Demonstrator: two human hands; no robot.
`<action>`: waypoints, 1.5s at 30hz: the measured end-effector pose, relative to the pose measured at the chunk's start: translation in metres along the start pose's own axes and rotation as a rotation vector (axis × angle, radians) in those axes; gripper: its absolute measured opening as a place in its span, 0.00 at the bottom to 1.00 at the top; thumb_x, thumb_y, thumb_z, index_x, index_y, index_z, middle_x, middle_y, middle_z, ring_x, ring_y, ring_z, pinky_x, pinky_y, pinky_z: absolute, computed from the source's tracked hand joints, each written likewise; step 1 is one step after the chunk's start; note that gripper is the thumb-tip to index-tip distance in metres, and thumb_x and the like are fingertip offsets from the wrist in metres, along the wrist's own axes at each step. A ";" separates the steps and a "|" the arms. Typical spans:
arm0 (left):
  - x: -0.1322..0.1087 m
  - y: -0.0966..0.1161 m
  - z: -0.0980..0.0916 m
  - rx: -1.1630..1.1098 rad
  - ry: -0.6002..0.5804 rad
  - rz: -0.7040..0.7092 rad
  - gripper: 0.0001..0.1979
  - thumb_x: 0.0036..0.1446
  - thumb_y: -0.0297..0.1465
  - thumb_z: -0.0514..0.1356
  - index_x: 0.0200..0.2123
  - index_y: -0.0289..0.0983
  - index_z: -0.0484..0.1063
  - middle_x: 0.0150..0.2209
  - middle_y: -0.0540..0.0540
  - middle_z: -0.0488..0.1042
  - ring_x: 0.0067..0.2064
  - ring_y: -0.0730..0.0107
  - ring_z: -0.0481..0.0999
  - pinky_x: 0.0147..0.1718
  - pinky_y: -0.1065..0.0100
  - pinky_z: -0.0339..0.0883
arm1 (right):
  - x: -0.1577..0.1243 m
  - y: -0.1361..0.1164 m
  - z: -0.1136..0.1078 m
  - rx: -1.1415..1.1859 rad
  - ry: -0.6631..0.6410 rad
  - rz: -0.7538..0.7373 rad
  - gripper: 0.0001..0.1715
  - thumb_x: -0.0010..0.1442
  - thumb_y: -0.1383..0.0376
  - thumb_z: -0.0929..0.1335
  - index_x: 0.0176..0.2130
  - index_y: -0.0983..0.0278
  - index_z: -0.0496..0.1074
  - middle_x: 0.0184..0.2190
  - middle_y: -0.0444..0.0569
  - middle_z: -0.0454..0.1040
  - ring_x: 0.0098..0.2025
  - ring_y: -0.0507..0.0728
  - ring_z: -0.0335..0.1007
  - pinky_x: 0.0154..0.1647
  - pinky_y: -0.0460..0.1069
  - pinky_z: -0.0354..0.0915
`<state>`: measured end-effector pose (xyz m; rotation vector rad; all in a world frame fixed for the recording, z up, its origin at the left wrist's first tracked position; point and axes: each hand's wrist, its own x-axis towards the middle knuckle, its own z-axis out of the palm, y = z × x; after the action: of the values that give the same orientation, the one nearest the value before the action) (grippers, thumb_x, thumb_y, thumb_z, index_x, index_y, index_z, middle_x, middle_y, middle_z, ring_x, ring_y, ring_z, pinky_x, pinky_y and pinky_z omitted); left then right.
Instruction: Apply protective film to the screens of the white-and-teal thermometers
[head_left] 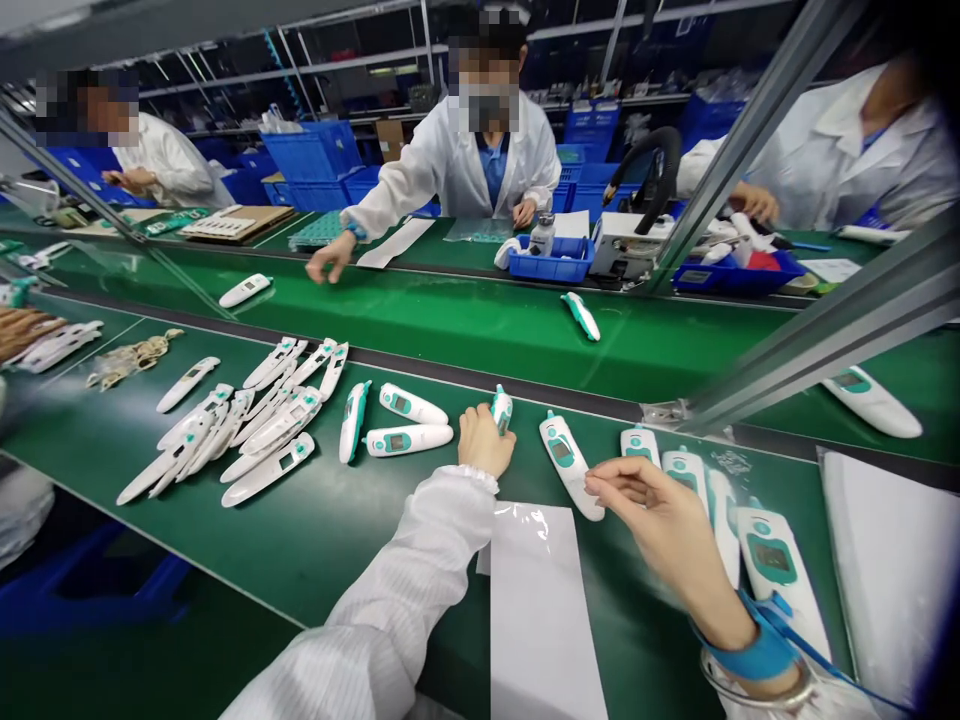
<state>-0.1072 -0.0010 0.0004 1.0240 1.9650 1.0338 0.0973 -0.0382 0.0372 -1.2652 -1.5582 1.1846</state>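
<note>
My left hand (485,440) is closed around a white and teal thermometer (502,407) whose tip sticks up past my fingers. My right hand (660,520) hovers with thumb and fingers pinched together; I cannot make out anything between them. It is beside another thermometer (570,462) lying on the green work surface (315,540). Two more thermometers (409,438) lie just left of my left hand. A row of several thermometers (772,560) lies to the right, under my right wrist.
A heap of thermometer shells (247,430) lies at the left. A clear plastic bag (536,600) lies between my arms. A stack of white sheets (892,570) is at the right. Beyond runs a conveyor belt (465,320), where a person in a white coat (480,160) reaches out.
</note>
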 end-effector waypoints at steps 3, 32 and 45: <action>-0.001 0.004 -0.016 -0.169 -0.132 -0.038 0.14 0.45 0.27 0.62 0.35 0.38 0.61 0.36 0.45 0.71 0.41 0.59 0.75 0.42 0.57 0.69 | 0.013 -0.006 -0.008 0.093 0.001 0.062 0.14 0.50 0.55 0.74 0.30 0.63 0.74 0.27 0.48 0.77 0.26 0.55 0.74 0.27 0.48 0.73; -0.097 0.052 -0.037 -0.962 -0.513 -0.015 0.43 0.46 0.17 0.56 0.63 0.45 0.42 0.39 0.50 0.71 0.35 0.71 0.73 0.34 0.66 0.70 | 0.016 -0.079 0.019 0.338 -0.093 0.029 0.08 0.50 0.63 0.75 0.28 0.63 0.73 0.22 0.43 0.75 0.24 0.49 0.72 0.22 0.42 0.70; -0.100 0.055 -0.051 -0.970 -0.611 0.012 0.48 0.43 0.18 0.56 0.64 0.45 0.37 0.34 0.52 0.71 0.28 0.73 0.73 0.33 0.64 0.68 | 0.016 -0.082 0.030 0.296 -0.176 0.042 0.07 0.54 0.62 0.74 0.31 0.62 0.73 0.21 0.41 0.72 0.19 0.50 0.70 0.17 0.44 0.69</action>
<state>-0.0854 -0.0840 0.0915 0.6576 0.7884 1.2752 0.0456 -0.0334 0.1093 -1.0256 -1.4197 1.5250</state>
